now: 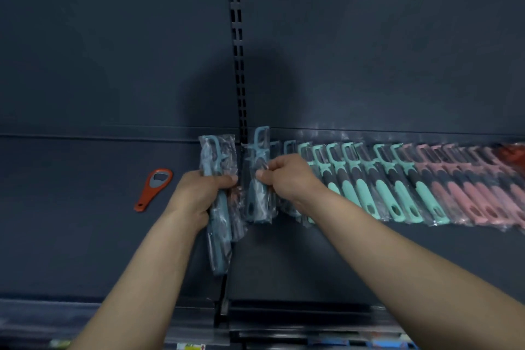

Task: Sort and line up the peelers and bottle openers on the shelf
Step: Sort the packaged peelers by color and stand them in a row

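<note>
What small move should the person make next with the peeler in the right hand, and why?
Probably lower the blue-grey peeler pinched by the right hand onto the left end of the row of peelers, slanted like its neighbours. That end lies just beside the hand, and the left hand grips a bundle of similar peelers to follow.

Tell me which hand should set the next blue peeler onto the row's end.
Right, most likely: the right hand pinches a blue peeler beside the left end of the row, while the left hand grips the spare bundle, farther from it.
</note>
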